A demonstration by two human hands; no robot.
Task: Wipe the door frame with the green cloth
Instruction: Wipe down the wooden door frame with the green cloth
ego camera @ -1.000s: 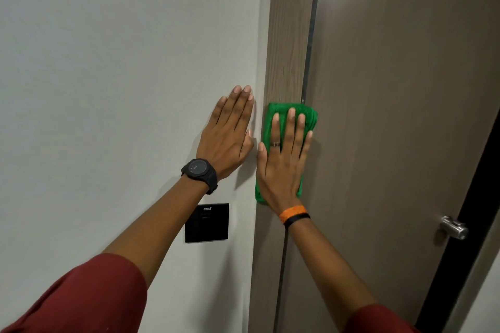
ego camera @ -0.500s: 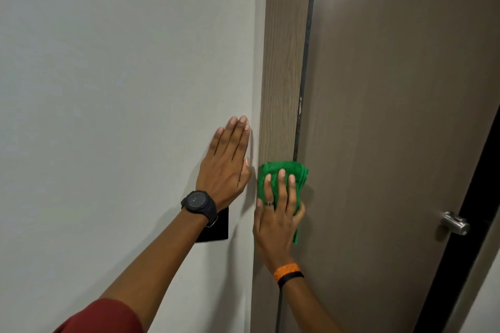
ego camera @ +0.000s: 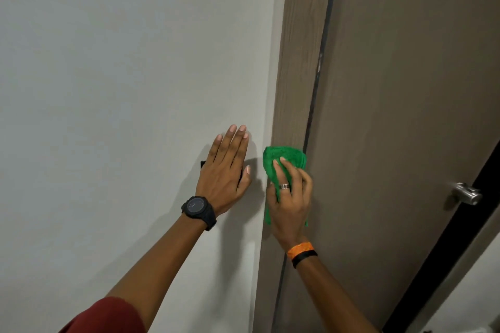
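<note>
At the left, a plain wall (ego camera: 108,89) is seen, with nothing mounted on its visible face except a dark plate (ego camera: 202,164) almost wholly hidden behind the left hand. The left hand (ego camera: 224,176) is laid flat against the wall, fingers straight and close together, holding nothing; a black watch (ego camera: 198,211) is worn at its wrist. It is judged to serve as a brace only.

Just beside it to the right, the frame (ego camera: 300,62) is observed as a narrow wood-grain strip running top to bottom, leaning slightly in the view. The cloth (ego camera: 284,157) is bunched and pressed against this strip, with a tail hanging below the palm. The right hand (ego camera: 290,197) is closed over the cloth, fingers curled into it; a ring and an orange band are noted.

Right of the frame, a dark seam separates it from the door (ego camera: 405,116), on which a metal handle (ego camera: 468,193) is fitted near the far edge.

The governing relation is recorded as follows: the long axis of the frame runs vertically, and the cloth lies on it directly under the right hand, which is the nearer hand. A long unwiped-looking stretch extends above the cloth and a shorter one below. The next stroke is judged to need travel along that axis, with drift onto the door or wall avoided.
</note>
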